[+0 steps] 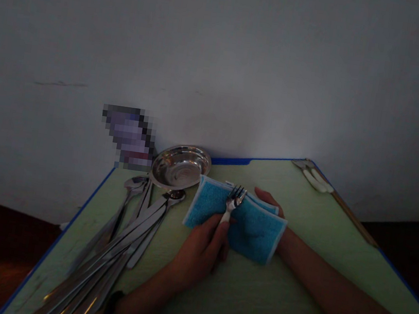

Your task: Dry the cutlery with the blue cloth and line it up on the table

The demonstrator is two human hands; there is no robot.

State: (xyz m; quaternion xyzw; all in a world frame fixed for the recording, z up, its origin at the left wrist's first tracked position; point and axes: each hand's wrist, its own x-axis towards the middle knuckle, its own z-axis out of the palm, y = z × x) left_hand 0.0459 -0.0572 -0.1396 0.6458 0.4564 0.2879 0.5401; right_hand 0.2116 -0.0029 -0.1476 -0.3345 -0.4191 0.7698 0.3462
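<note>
Gripping the fork (pixel 230 207) by its pale handle, the left hand (pixel 199 250) has its fingers closed, tines over the blue cloth (pixel 256 236). Behind the cloth, the right hand (pixel 271 199) is mostly hidden; I cannot tell whether its fingers close. On the surface (pixel 235 303), 2 white-handled utensils (pixel 315 179) lie far right, a metal bowl (pixel 181 167) and loose cutlery (pixel 146 220) left.

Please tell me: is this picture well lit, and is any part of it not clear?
Head view: dim overall, the floor darkest; head view: glints on the bowl and cutlery; head view: the item left of the bowl pixelated, unreadable; head view: the fork recognisable, tines included.
</note>
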